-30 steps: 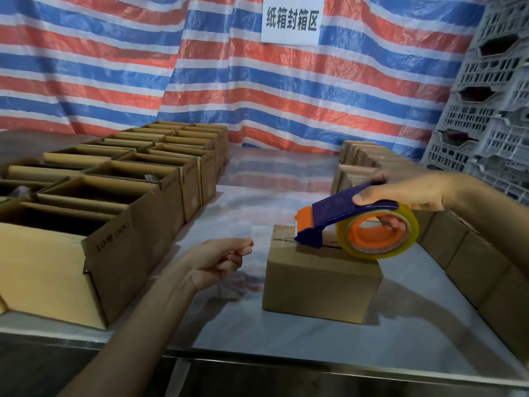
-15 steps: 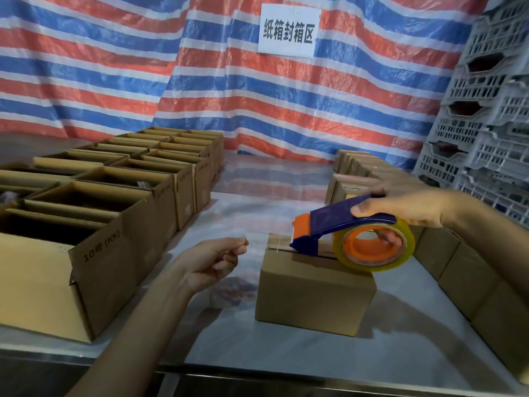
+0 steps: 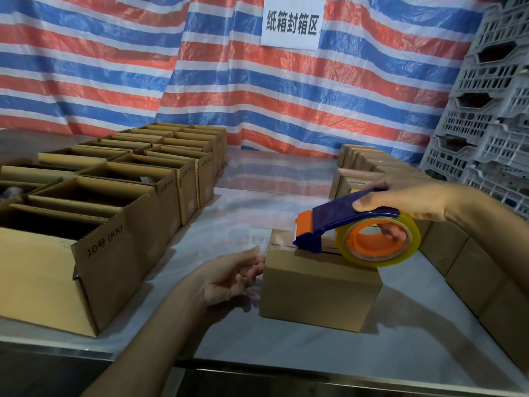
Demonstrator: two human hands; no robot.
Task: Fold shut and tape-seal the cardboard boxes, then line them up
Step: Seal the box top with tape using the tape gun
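Closed box (image 3: 320, 287): small, brown cardboard, flaps folded down, flat on the table at centre-right. Tape dispenser (image 3: 337, 219): blue body, orange head, gripped by the right hand (image 3: 400, 202). I see its head pressed onto the box's top seam near the left end. The clear tape roll (image 3: 372, 261) sits over the top's right part. Tape strip (image 3: 257, 239): runs past the left top edge, pinched by the left hand (image 3: 229, 276). Open boxes (image 3: 94, 253): rows at left, flaps up, printed "10号 (KK)". Shut boxes (image 3: 458, 253): lined up along the right.

Dim indoor light, soft shadows, wide-angle edge distortion.
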